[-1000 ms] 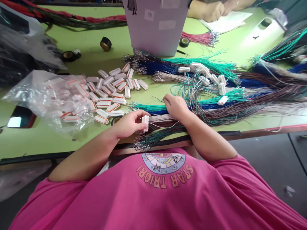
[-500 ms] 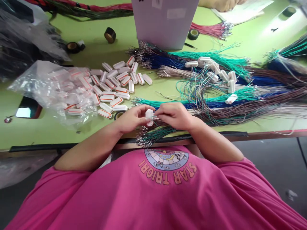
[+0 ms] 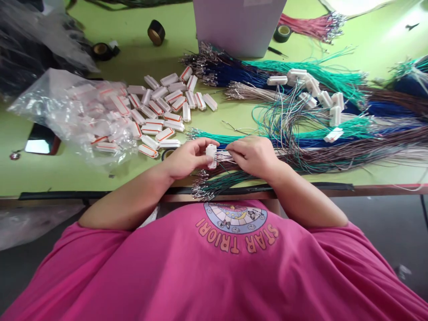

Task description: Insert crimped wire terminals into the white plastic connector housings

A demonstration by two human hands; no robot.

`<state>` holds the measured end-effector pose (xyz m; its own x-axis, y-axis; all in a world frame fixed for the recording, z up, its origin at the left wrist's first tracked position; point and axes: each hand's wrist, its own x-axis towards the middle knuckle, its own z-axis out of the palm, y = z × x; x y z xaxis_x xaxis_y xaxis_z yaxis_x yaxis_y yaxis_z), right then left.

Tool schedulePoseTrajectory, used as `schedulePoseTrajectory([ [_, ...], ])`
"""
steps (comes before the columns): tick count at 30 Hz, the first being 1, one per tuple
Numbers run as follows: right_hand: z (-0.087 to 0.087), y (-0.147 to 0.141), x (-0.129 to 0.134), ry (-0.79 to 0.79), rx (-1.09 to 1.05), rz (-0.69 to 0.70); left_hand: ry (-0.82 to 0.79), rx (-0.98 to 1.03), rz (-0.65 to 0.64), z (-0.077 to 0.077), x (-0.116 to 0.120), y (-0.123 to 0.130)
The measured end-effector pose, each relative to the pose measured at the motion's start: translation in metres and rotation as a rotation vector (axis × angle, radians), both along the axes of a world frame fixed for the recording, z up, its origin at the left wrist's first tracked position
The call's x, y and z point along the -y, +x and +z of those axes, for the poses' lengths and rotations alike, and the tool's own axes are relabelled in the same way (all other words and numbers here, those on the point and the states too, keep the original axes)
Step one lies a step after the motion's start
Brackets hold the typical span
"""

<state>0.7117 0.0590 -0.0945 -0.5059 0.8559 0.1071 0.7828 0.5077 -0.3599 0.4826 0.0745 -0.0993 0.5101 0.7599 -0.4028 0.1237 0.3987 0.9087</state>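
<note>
On the green table (image 3: pixel 129 42), over the bundled wires (image 3: pixel 230 181), the person's left hand (image 3: pixel 187 159) grips a white connector (image 3: pixel 211 155) between thumb and fingers, just left of the right hand (image 3: pixel 256 155), whose fingertips appear pinched on a thin wire (image 3: pixel 222 150). The connector should be light and stiff, best held by its outer sides; the wire, limp, near its tip.
</note>
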Motion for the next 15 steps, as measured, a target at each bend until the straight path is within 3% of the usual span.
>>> schedulePoseTrajectory([
  [5, -0.001, -0.005, 0.004, 0.006, 0.069, 0.001, -0.002, -0.001, 0.003, -0.001, 0.0, 0.0],
  [9, 0.003, -0.008, 0.002, -0.149, 0.068, -0.02, 0.052, -0.039, -0.014, 0.0, 0.0, 0.0],
  [15, 0.005, -0.015, -0.001, -0.34, -0.138, -0.026, 0.051, -0.021, -0.01, -0.006, 0.002, 0.002],
])
